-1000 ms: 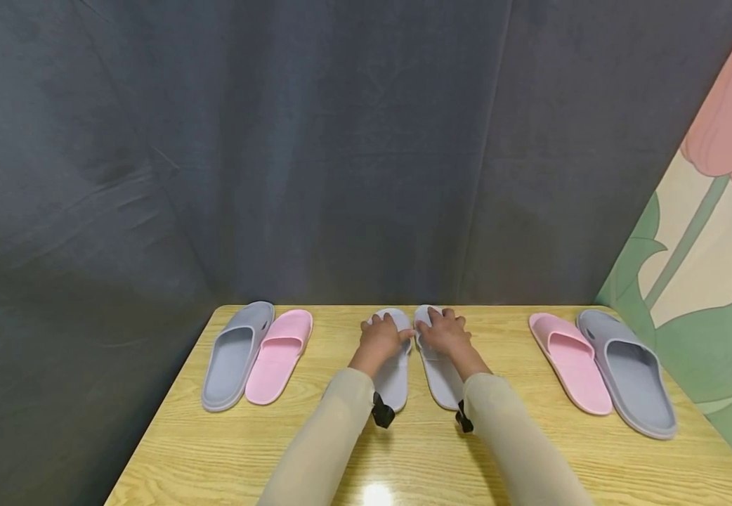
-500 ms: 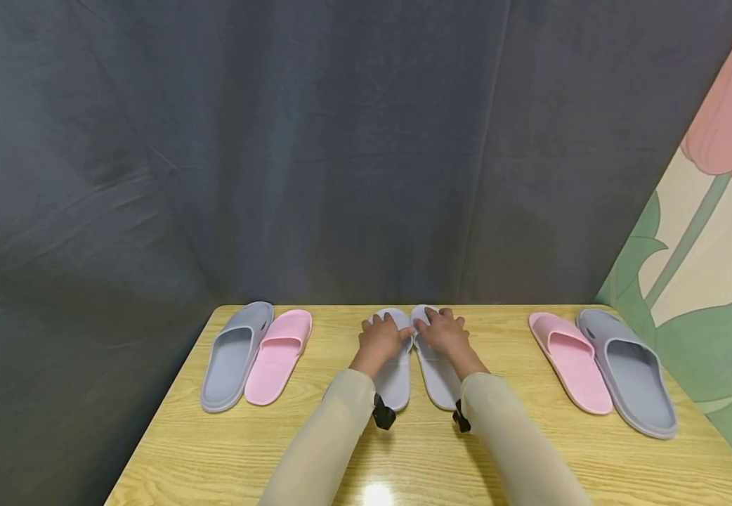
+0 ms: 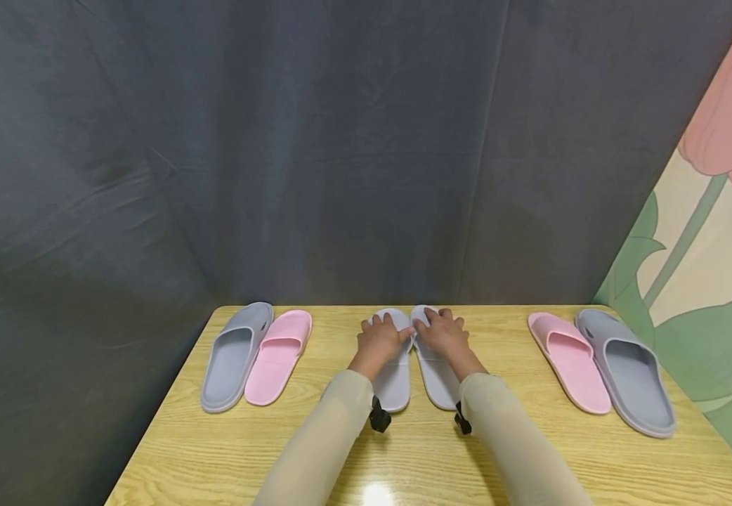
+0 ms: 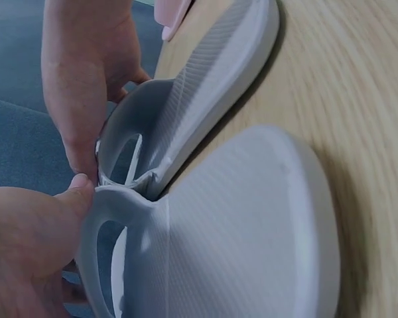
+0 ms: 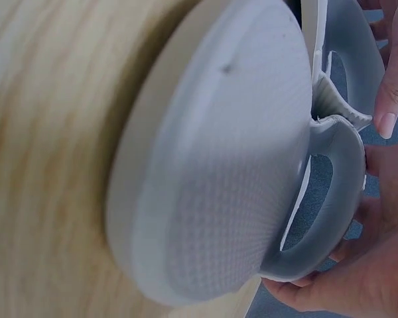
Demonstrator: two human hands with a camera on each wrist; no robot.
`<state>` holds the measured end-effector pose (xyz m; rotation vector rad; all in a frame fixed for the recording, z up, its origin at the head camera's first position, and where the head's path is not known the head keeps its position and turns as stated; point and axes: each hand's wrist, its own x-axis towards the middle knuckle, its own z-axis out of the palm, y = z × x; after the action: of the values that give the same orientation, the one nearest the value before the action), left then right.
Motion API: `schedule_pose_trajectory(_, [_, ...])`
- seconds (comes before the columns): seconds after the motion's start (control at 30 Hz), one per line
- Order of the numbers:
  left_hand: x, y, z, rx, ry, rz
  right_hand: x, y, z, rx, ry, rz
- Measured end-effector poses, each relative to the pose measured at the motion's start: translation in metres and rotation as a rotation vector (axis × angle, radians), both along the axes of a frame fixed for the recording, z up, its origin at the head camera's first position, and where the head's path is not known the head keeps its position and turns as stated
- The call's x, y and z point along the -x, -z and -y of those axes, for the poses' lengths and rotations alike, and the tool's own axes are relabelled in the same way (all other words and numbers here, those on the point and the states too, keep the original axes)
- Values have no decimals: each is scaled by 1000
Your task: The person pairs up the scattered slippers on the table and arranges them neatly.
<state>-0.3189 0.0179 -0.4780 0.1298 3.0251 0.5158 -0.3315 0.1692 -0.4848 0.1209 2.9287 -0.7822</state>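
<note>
Two light grey slippers stand side by side in the middle of the wooden table, toes at its far edge. My left hand (image 3: pixel 378 344) holds the left slipper (image 3: pixel 393 386) across its strap, thumb on the inner side. My right hand (image 3: pixel 445 334) holds the right slipper (image 3: pixel 438 383) the same way. In the left wrist view, the inner edges of the straps meet, and the left thumb (image 4: pixel 81 184) lies at that join. The right wrist view shows the right slipper's sole (image 5: pixel 232 165) close up, with fingers around its strap. The heels angle slightly apart.
On the left lie a larger grey slipper (image 3: pixel 230 365) and a pink slipper (image 3: pixel 274 369). A pink slipper (image 3: pixel 577 379) and a larger grey slipper (image 3: pixel 638 386) lie on the right. A dark curtain (image 3: pixel 353 154) hangs behind the table (image 3: pixel 214 457); a painted wall (image 3: pixel 707 295) borders the right.
My right hand has shifted the right slipper slightly left, closing the gap to the left slipper at the toes. Over the last half second, hands and slippers have stayed nearly still.
</note>
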Motion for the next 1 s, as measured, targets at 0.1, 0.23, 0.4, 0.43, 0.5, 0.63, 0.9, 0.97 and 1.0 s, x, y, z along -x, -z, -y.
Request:
schedule_pose_trajectory(0.1, [-1,1,0,5,6,-10,-1,1,1,-3,2,-5])
schedule_pose_trajectory(0.23, [-1,2,0,25,7,-5,-1,1,1,-3,5,-10])
schedule_pose_trajectory(0.4, [1,3,0,53,11,12,-2,1,1,-18,6,-3])
schedule_pose_trajectory(0.43, [1,3,0,55,13,18,-2,1,1,-22,5,-1])
schedule_pose_trajectory(0.5, [1,3,1,51,18,21,-2,0,1,-36,0,4])
schedule_pose_trajectory(0.63, [2,1,5,58,28,13,-3,-2,-1,-52,-8,8])
schedule_pose_trajectory(0.9, [4,-2,16,104,64,-43,-2,-4,-6,-127,-24,-88])
schedule_pose_trajectory(0.97, [5,-3,19,114,78,-44,-2,-5,-8,-144,-29,-133])
schedule_pose_trajectory(1.0, [5,-4,21,120,85,-45,-2,-6,-9,-148,-31,-151])
